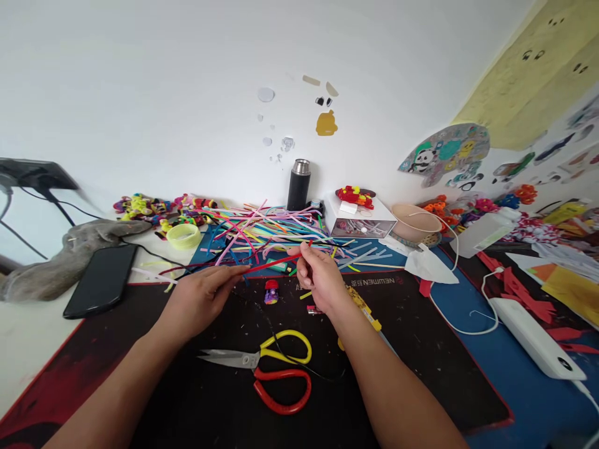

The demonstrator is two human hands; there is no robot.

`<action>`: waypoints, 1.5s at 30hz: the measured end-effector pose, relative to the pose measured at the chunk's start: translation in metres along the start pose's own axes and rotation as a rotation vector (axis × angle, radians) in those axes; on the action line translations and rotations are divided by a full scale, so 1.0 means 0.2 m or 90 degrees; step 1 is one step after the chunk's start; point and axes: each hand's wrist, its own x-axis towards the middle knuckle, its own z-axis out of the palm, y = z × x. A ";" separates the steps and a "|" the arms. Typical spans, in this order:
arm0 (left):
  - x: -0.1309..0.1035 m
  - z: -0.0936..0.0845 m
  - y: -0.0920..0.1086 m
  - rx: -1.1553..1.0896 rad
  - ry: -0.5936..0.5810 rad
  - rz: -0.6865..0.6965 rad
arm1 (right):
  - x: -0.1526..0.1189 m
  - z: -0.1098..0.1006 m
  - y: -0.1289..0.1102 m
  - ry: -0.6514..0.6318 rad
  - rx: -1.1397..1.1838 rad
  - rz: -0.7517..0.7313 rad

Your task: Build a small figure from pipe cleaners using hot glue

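A red pipe cleaner (269, 266) stretches between my two hands above the black mat (187, 399). My left hand (201, 296) pinches it near its left part, and my right hand (321, 274) grips the other end between thumb and fingers. Below them lie scissors (250, 360), blades apart, with one yellow and one red handle. Between the hands, a small purple piece with a red top (271, 292) rests on the mat. A red lighter-like item (314, 310) and a yellow tool (369, 312) are partly hidden by my right hand and forearm.
A pile of coloured pipe cleaners (262, 227) spreads behind my hands. Beyond it stands a black thermos (298, 187), with a white box (360, 218) beside it. A phone (100, 280) lies left; a white power bank (538, 337) with a cable lies right.
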 end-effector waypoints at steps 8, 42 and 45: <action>0.02 -0.02 -0.01 0.007 -0.037 -0.125 | 0.01 0.00 0.01 0.047 -0.016 -0.049; 0.03 -0.06 -0.07 0.073 -0.018 -0.277 | 0.01 -0.01 -0.03 0.110 0.023 -0.096; 0.02 -0.05 -0.12 0.070 -0.007 -0.260 | 0.02 -0.02 -0.04 0.131 0.028 -0.109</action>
